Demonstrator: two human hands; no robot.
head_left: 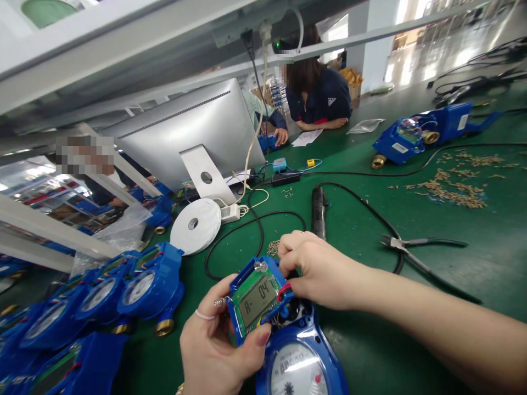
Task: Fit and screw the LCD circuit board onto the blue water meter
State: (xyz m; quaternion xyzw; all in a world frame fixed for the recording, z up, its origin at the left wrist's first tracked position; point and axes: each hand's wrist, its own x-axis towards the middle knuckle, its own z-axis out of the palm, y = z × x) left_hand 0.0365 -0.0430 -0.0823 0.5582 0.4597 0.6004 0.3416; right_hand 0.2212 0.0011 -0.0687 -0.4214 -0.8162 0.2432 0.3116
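A blue water meter [329, 351] with a round dial lies on the green bench in front of me. My left hand [222, 334] grips its display module [259, 296], a blue frame with a green circuit board and a lit-up LCD, tilted up from the meter body. Closed at the module's right edge, my right hand [317, 269] has its fingertips beside the red wires [285, 291]; whether they pinch anything is hidden. Beyond that hand lies a black electric screwdriver [318, 211], partly covered by it.
Several blue meters [150, 280] stand in rows at left. A white tape reel [197, 227] leans near the monitor [193, 131]. Cutting pliers [411, 247] and scattered screws [457, 186] lie at right. Cables cross the bench. A co-worker [317, 93] sits across it.
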